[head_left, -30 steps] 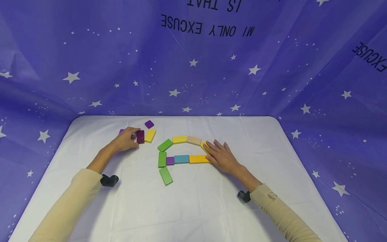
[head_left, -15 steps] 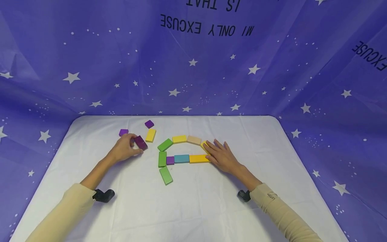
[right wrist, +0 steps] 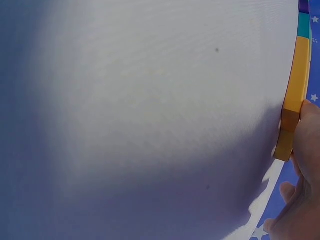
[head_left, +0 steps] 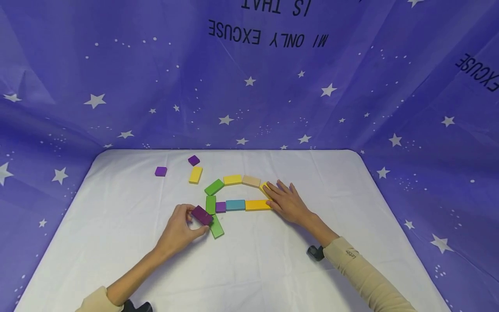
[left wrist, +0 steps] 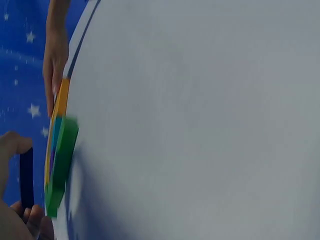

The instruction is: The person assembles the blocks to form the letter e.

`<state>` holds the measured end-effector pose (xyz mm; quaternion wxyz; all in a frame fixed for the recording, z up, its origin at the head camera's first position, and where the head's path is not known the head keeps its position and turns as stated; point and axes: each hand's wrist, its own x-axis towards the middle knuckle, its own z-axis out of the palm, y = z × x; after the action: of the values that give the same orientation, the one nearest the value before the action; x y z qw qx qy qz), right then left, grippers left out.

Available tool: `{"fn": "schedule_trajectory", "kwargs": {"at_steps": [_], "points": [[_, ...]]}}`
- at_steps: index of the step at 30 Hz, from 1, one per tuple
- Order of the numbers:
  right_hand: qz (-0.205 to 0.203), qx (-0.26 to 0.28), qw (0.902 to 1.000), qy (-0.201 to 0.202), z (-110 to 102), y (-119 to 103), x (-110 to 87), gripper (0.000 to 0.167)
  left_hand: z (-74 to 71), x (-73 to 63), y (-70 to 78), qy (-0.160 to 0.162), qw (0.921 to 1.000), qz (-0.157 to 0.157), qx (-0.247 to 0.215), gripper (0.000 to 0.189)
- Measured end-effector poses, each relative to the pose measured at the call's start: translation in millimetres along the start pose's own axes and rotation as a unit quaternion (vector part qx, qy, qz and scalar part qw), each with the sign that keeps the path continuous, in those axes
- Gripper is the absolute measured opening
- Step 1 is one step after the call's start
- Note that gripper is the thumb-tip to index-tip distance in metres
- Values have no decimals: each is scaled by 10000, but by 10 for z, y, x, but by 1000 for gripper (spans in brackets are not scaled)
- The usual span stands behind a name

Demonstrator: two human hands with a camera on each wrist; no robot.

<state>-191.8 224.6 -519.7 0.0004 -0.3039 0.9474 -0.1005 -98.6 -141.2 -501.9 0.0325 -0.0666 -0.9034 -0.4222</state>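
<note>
My left hand (head_left: 180, 230) pinches a dark purple block (head_left: 202, 215) between thumb and fingers. In the head view the block overlaps two green blocks, the upright one (head_left: 211, 204) and the slanted one (head_left: 217, 227). The left wrist view shows it dark and edge-on (left wrist: 26, 178), beside the green blocks. My right hand (head_left: 289, 204) lies with spread fingers over the right end of the laid-out shape, touching a yellow block (head_left: 265, 189) and a long orange-yellow block (head_left: 257, 205). A teal block (head_left: 235, 205) and a small purple block (head_left: 220, 207) continue that row to the left.
A green block (head_left: 214, 187), a yellow block (head_left: 232, 180) and a beige block (head_left: 251, 180) form the curved top. Further left lie a loose yellow block (head_left: 196, 175) and small purple blocks (head_left: 161, 171). White cloth (head_left: 265, 273) covers the table; a starry curtain (head_left: 249, 104) stands behind.
My left hand has carried the dark purple block from beside the loose yellow block, toward me and to the right, up to the green blocks. The right hand has stayed in place.
</note>
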Motion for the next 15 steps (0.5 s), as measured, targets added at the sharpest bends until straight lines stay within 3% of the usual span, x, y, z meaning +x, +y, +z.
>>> {"fn": "schedule_trajectory", "kwargs": {"at_steps": [4, 8, 10, 15], "points": [[17, 10, 10000, 19, -2, -4, -9, 55, 211, -246, 174, 130, 9996, -126, -206, 64], [-13, 33, 10000, 65, -4, -9, -8, 55, 411, -440, 301, 153, 9995, -270, -85, 66], [-33, 59, 9999, 87, -5, -11, -5, 54, 492, -513, 339, 196, 9995, -188, 130, 67], [-12, 100, 9999, 64, 11, 2, -5, 54, 659, -609, 351, 475, 9965, 351, 588, 67]]}}
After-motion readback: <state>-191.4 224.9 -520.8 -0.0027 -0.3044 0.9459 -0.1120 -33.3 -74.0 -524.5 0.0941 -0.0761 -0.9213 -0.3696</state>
